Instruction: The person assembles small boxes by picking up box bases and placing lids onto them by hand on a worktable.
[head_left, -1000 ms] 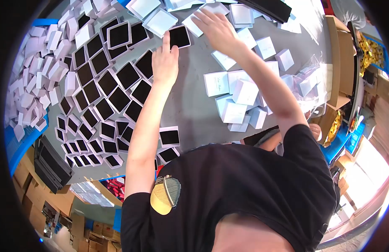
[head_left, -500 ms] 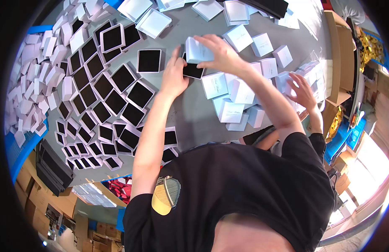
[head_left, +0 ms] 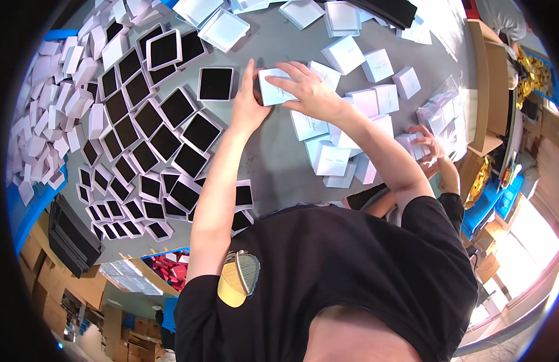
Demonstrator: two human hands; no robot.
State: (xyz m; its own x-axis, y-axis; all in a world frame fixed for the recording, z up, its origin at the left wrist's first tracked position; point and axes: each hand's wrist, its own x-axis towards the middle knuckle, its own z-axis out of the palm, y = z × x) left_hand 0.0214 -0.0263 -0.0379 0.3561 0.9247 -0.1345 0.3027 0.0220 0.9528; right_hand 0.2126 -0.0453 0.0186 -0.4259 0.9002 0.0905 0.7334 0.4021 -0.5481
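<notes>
A white gift box (head_left: 272,89) with printing on its lid sits between my two hands, over the grey table. My left hand (head_left: 249,107) grips its left side, with the fingers upright along the edge. From the right, my right hand (head_left: 314,92) lies across the lid with thumb and fingers around it. The lid covers the box's lower part, and how far down it sits I cannot tell. Just left of my left hand lies a black-lined box base (head_left: 216,84). Close by on the right is a group of lidded white boxes (head_left: 333,158).
Many black-lined bases (head_left: 148,117) spread over the table's left, beside a heap of small white boxes (head_left: 56,114). Loose lids (head_left: 224,30) lie at the far side. Another person's hand (head_left: 429,143) touches a box at the right, near a plastic bag (head_left: 439,111) and a carton (head_left: 487,84).
My right hand has brought the white lid down and left over the black-lined base, which is now hidden. The other person's hand has moved down onto a white box.
</notes>
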